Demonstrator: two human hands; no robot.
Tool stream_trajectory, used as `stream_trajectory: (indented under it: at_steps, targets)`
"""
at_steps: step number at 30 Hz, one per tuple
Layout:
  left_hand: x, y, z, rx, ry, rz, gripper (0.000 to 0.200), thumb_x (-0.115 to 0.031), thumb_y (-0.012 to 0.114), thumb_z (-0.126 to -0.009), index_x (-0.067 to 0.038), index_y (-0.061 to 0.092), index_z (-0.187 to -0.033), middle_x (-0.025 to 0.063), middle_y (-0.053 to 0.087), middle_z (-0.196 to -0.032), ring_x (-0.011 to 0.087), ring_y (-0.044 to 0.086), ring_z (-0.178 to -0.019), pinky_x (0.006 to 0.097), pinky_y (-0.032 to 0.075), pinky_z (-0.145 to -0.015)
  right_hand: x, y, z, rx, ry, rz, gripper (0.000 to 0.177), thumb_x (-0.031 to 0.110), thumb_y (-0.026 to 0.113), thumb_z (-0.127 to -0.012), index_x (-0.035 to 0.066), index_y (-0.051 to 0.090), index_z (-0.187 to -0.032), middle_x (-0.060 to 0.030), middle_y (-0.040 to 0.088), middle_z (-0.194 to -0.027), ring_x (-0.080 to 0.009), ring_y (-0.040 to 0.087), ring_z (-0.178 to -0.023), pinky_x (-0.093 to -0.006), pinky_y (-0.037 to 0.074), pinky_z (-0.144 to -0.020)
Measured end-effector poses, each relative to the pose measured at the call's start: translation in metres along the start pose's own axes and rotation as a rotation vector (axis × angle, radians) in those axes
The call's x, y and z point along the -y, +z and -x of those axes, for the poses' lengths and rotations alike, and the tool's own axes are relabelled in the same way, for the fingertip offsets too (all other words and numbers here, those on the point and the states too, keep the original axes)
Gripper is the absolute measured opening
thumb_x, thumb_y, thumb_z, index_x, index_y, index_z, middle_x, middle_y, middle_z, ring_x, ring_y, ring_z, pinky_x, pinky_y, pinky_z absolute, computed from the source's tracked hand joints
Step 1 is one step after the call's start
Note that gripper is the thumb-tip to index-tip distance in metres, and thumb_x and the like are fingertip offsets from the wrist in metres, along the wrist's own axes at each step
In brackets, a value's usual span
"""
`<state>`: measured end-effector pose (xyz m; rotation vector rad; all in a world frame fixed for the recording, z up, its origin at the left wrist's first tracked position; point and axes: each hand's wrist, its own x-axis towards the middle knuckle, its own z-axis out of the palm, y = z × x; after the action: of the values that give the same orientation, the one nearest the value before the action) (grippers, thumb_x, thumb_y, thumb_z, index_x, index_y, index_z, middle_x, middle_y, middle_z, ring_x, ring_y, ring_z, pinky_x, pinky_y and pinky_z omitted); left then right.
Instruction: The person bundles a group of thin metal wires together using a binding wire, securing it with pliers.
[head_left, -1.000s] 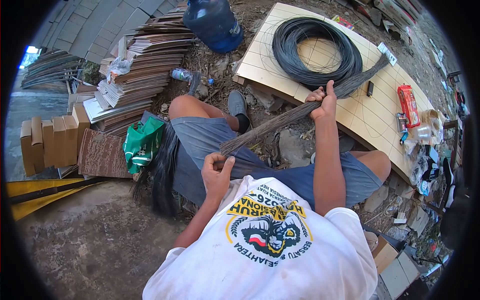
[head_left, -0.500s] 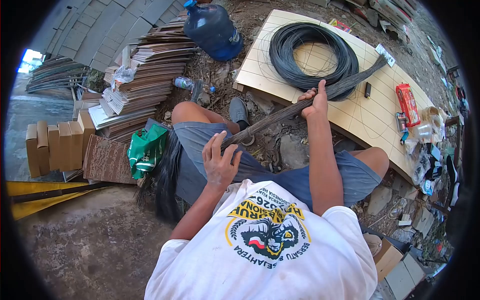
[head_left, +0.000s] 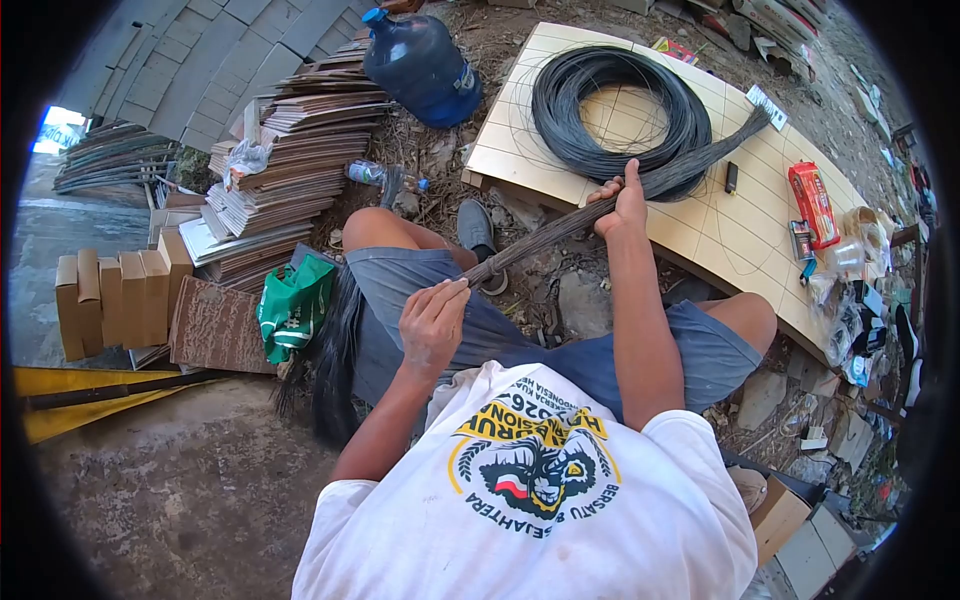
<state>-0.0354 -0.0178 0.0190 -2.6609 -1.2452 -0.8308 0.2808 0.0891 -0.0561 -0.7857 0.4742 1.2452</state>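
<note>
A long bundle of dark wire strands [head_left: 545,238] lies slantwise over my lap, its frayed far end over the tiled board [head_left: 735,215]. My right hand [head_left: 624,205] is wrapped round the middle of the bundle, thumb up. At the bundle's near end, my left hand [head_left: 434,318] has its fingers closed on the strands. Beyond my right hand a big coil of black wire [head_left: 560,110] rests on the board, and the bundle passes over its near edge. A small black object [head_left: 731,178] lies right of the coil.
Stacked tiles [head_left: 290,150], a blue water jug [head_left: 425,75] and a small bottle [head_left: 368,172] stand or lie at the upper left. A green bag [head_left: 292,305] and black strands [head_left: 335,370] are beside my left leg. A red packet [head_left: 814,205] sits on the board's right.
My left hand was spread beside the bundle's near end; its fingers have closed on it. My right hand keeps its hold, and the view has shifted slightly.
</note>
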Motion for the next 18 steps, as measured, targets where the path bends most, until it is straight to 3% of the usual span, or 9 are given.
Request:
stream_trajectory:
  at_steps: [6,11,14,18]
  targets:
    - [0.008,-0.009,-0.011,0.127,0.051,0.079,0.013,-0.004,0.073,-0.076,-0.007,0.071,-0.089,0.0036,0.073,-0.102,0.0220,0.070,-0.092,0.0351,0.053,-0.080,-0.001,-0.002,-0.004,0.008,0.009,0.021,0.044,0.051,0.064,-0.092,0.017,0.044,-0.073,0.0047,0.040,-0.055,-0.0120,0.042,-0.047,-0.0315,0.038,-0.052]
    - [0.005,-0.021,-0.034,0.334,-0.135,0.085,0.009,-0.008,0.074,-0.078,-0.012,0.071,-0.086,0.0009,0.064,-0.085,0.0201,0.067,-0.076,0.0353,0.052,-0.066,-0.001,0.001,0.003,0.002,-0.003,0.031,0.046,0.051,0.066,-0.090,0.017,0.044,-0.070,0.0059,0.040,-0.055,-0.0096,0.042,-0.047,-0.0282,0.039,-0.050]
    - [0.008,-0.020,-0.036,0.328,-0.230,0.081,0.007,-0.012,0.073,-0.079,-0.014,0.068,-0.084,0.0030,0.057,-0.082,0.0245,0.064,-0.072,0.0378,0.051,-0.063,0.000,0.000,0.004,0.030,-0.004,0.039,0.046,0.051,0.066,-0.091,0.017,0.043,-0.070,0.0060,0.040,-0.055,-0.0093,0.042,-0.047,-0.0283,0.039,-0.050]
    - [0.010,-0.015,-0.033,0.325,-0.337,0.116,0.010,-0.015,0.075,-0.078,-0.012,0.067,-0.084,0.0048,0.058,-0.082,0.0276,0.063,-0.071,0.0400,0.051,-0.063,-0.001,-0.002,0.001,0.034,0.000,0.030,0.046,0.050,0.066,-0.091,0.017,0.043,-0.070,0.0062,0.039,-0.055,-0.0093,0.042,-0.047,-0.0284,0.039,-0.051]
